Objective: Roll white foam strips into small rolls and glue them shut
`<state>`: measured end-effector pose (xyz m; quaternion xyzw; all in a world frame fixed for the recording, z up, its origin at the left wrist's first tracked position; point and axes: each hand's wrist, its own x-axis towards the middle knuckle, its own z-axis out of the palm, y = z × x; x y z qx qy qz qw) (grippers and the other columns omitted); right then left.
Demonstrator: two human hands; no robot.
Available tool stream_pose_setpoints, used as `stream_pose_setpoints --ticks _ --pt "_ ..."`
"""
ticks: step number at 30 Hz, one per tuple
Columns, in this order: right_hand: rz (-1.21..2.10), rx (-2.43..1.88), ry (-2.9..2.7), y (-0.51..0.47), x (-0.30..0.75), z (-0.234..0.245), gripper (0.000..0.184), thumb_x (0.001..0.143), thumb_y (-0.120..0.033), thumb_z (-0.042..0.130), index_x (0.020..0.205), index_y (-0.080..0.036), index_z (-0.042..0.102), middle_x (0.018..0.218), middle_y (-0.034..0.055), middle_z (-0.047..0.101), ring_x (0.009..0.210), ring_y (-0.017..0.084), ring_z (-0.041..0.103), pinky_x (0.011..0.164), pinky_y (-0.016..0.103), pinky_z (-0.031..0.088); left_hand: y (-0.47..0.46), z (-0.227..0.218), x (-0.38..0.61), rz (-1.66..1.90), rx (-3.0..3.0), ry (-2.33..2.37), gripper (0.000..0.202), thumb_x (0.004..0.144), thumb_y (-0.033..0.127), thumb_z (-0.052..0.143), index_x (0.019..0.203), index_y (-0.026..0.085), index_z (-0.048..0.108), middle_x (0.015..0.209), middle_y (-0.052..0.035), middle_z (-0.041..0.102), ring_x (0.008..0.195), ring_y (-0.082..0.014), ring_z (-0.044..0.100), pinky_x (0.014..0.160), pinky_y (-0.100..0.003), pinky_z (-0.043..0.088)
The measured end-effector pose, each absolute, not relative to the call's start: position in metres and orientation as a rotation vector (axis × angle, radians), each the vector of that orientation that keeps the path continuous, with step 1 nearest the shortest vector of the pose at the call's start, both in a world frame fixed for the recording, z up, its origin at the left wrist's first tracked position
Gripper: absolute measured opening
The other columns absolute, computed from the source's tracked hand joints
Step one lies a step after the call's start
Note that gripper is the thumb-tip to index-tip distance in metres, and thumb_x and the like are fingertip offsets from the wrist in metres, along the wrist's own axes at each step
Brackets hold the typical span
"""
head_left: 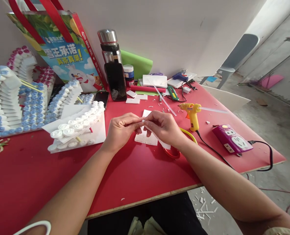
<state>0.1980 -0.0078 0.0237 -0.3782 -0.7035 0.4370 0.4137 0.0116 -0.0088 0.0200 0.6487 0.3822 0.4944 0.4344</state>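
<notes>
My left hand (121, 130) and my right hand (163, 127) meet over the middle of the red table (37, 176). Both pinch the same narrow white foam strip (143, 121), fingertips touching at its end. The strip runs back under my right palm. Under the hands lies a white foam sheet (146, 137). A white model of rolled foam rosettes on a white card (76, 127) stands just left of my left hand.
A yellow glue gun (192, 114) stands right of my hands, its cord running to a purple power strip (230, 138). Red-handled scissors (171, 152) lie under my right wrist. Blue and pink rosette models (15, 98), a printed bag (61, 49), a steel flask (109, 45) and a phone (115, 81) line the back.
</notes>
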Motion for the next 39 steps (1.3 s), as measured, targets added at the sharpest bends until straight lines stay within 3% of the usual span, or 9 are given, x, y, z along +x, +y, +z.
stream_pose_setpoints --ticks 6,15,22,26,31,37,39 --pt "1.147 -0.95 -1.73 -0.006 0.199 0.023 0.014 0.092 -0.028 0.059 0.084 -0.016 0.06 0.077 0.0024 0.068 0.06 0.014 0.068 0.06 0.027 0.052 -0.009 0.018 0.011 1.176 1.608 0.942 0.02 0.083 0.037 0.076 0.094 0.021 0.082 0.077 -0.0037 0.066 0.061 -0.0133 0.063 0.058 -0.027 0.055" --pt "1.077 -1.011 -1.689 -0.009 0.194 0.019 0.012 0.088 -0.022 0.06 0.077 -0.017 0.058 0.071 0.0004 0.067 0.055 0.013 0.066 0.055 0.026 0.05 -0.011 0.017 0.017 1.24 1.64 0.99 0.015 0.084 0.033 0.075 0.09 0.021 0.082 0.068 -0.0018 0.061 0.058 -0.0121 0.057 0.056 -0.026 0.049" --pt "1.704 -0.987 -1.337 0.002 0.202 0.027 0.03 0.081 -0.042 0.075 0.081 -0.015 0.061 0.079 0.0066 0.073 0.064 0.019 0.072 0.06 0.031 0.057 -0.009 0.017 0.015 1.254 1.764 1.043 0.013 0.089 0.028 0.069 0.091 0.02 0.079 0.074 -0.0016 0.063 0.058 -0.0098 0.055 0.06 -0.024 0.047" --pt "1.841 -0.98 -1.287 0.007 0.208 0.029 0.037 0.073 -0.041 0.083 0.087 -0.014 0.063 0.088 0.0097 0.075 0.066 0.02 0.072 0.064 0.033 0.059 -0.007 0.013 0.014 1.237 1.661 1.114 0.015 0.087 0.033 0.071 0.091 0.019 0.074 0.07 0.0 0.062 0.058 -0.0093 0.052 0.059 -0.023 0.045" --pt "1.539 -1.035 -1.478 0.005 0.201 0.023 0.029 0.079 -0.04 0.077 0.084 -0.016 0.061 0.076 0.0036 0.071 0.058 0.013 0.064 0.059 0.026 0.051 -0.004 0.01 0.014 1.23 1.381 1.094 0.023 0.083 0.038 0.075 0.091 0.017 0.071 0.063 0.0004 0.062 0.057 -0.0104 0.053 0.058 -0.023 0.044" --pt "0.57 -1.191 -1.918 -0.008 0.188 0.016 0.021 0.089 -0.029 0.059 0.071 -0.02 0.054 0.067 0.0013 0.06 0.06 0.013 0.052 0.058 0.026 0.036 -0.007 0.007 0.025 1.291 1.197 1.079 0.025 0.075 0.036 0.081 0.086 0.016 0.071 0.061 0.0014 0.059 0.054 -0.0094 0.05 0.054 -0.023 0.042" --pt "0.428 -1.195 -1.998 -0.01 0.187 0.017 0.02 0.089 -0.027 0.058 0.071 -0.021 0.053 0.069 0.0024 0.061 0.062 0.014 0.053 0.059 0.026 0.036 -0.006 0.005 0.025 1.309 1.179 1.092 0.024 0.076 0.036 0.08 0.085 0.016 0.071 0.061 0.0018 0.058 0.053 -0.0088 0.049 0.053 -0.022 0.04"
